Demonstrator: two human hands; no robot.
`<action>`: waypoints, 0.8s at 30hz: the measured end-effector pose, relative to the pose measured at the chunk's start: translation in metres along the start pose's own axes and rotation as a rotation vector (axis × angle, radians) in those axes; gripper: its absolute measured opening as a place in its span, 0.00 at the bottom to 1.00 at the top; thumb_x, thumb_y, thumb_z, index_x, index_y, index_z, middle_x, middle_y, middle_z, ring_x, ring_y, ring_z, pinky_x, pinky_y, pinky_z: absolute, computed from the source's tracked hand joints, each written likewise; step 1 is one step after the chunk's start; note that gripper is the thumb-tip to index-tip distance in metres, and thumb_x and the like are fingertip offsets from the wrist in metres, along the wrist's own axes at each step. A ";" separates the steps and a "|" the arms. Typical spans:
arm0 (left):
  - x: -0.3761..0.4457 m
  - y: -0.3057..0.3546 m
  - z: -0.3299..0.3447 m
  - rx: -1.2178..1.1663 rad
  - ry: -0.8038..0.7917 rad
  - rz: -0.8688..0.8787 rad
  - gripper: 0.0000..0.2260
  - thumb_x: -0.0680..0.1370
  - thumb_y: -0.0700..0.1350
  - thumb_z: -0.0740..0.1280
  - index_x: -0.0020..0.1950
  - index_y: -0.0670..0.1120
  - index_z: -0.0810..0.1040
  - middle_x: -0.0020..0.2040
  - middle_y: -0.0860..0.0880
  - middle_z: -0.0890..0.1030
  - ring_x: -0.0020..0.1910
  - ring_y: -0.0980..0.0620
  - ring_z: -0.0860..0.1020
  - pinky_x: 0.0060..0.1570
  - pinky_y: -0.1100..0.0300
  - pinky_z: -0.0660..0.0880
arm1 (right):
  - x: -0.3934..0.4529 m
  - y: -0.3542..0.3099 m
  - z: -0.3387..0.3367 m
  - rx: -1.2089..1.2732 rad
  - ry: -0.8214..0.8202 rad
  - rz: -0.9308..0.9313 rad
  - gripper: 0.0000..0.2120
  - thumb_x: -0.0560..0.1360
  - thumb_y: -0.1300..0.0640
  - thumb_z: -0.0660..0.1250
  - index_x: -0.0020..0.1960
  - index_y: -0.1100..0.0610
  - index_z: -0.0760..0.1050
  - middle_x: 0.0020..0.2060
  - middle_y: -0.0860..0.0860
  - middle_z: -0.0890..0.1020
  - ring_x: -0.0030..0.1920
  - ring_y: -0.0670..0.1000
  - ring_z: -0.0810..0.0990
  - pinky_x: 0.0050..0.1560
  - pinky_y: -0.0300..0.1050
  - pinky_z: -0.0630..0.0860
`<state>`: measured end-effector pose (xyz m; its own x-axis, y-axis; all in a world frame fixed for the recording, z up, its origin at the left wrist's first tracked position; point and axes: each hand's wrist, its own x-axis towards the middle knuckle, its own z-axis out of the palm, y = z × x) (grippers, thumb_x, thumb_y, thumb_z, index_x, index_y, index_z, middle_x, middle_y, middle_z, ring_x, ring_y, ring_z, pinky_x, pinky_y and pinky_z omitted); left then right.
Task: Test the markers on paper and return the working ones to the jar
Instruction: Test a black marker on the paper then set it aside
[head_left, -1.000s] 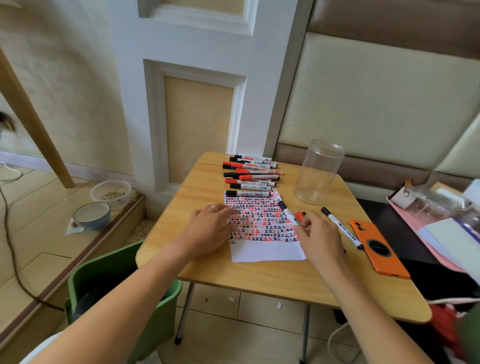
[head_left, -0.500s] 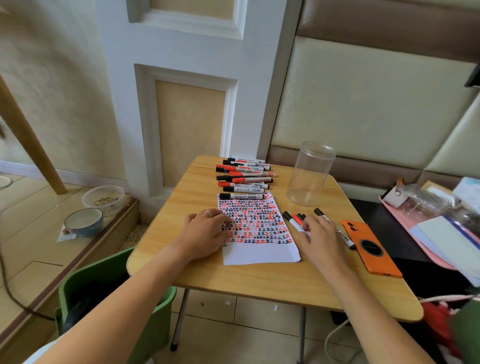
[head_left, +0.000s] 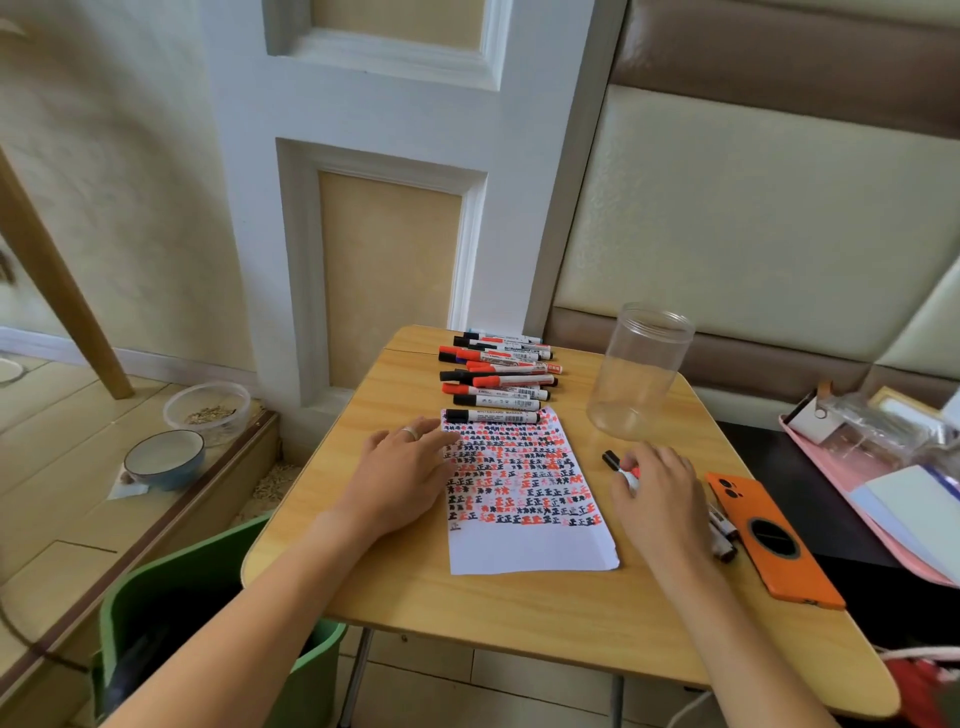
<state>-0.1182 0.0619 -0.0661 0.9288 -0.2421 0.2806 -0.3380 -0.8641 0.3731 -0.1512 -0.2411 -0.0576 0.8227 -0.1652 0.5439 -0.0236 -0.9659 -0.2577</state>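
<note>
Far left, floor level: a clear plastic bowl (head_left: 208, 410) holding bits too small to identify, and beside it a blue-rimmed ceramic bowl (head_left: 165, 460). A green bin (head_left: 156, 613) stands under the near-left corner of the tabletop (head_left: 519, 613); its inside is dark and unreadable.

Left hand (head_left: 402, 475): lies flat, fingers relaxed and slightly spread, fingertips resting on the left edge of the paper (head_left: 524, 540). A ring shows on one finger. The paper is covered in rows of black and red test marks over its upper part; the bottom strip is blank.

Beyond the paper, a row of markers (head_left: 498, 371) lies crosswise, red and black caps mixed, all capped. They overlap, so the count is uncertain. The nearest one, a black-capped marker (head_left: 491, 416), lies across the top edge of the paper.

Right of the row: the clear jar (head_left: 641, 369), upright, open top, nothing visible inside.

Right hand (head_left: 662, 499): fingers curled down over a few markers on the tabletop right of the paper. A black cap and a red-and-white piece show at the fingertips, and dark marker ends stick out near the wrist. Whether the fingers actually grip a marker is hidden by the hand.

Just beside it lies an orange phone (head_left: 769, 535), back up. Far right, clutter on a pink tray (head_left: 852, 483), cut off by the frame.
</note>
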 end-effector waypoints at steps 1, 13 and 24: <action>0.002 -0.003 0.000 -0.002 -0.012 -0.006 0.20 0.84 0.57 0.59 0.76 0.59 0.69 0.80 0.53 0.64 0.79 0.53 0.60 0.78 0.45 0.54 | 0.002 -0.007 0.004 0.024 0.011 -0.045 0.04 0.75 0.61 0.72 0.47 0.57 0.77 0.43 0.52 0.80 0.46 0.54 0.76 0.42 0.46 0.71; 0.004 -0.015 0.009 0.049 -0.099 -0.013 0.23 0.84 0.62 0.53 0.79 0.60 0.64 0.81 0.54 0.61 0.82 0.53 0.53 0.80 0.44 0.45 | 0.054 -0.098 0.067 0.120 -0.171 -0.430 0.03 0.81 0.60 0.66 0.53 0.54 0.77 0.48 0.48 0.82 0.49 0.49 0.77 0.53 0.45 0.77; 0.006 -0.014 0.009 0.044 -0.090 -0.017 0.22 0.84 0.62 0.53 0.78 0.60 0.65 0.80 0.54 0.63 0.80 0.53 0.56 0.80 0.44 0.46 | 0.080 -0.119 0.091 0.050 -0.172 -0.537 0.11 0.79 0.56 0.70 0.60 0.55 0.82 0.53 0.50 0.80 0.56 0.51 0.76 0.58 0.48 0.77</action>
<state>-0.1067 0.0689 -0.0779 0.9448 -0.2644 0.1935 -0.3171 -0.8863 0.3374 -0.0306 -0.1209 -0.0561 0.7926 0.3856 0.4723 0.4471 -0.8942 -0.0202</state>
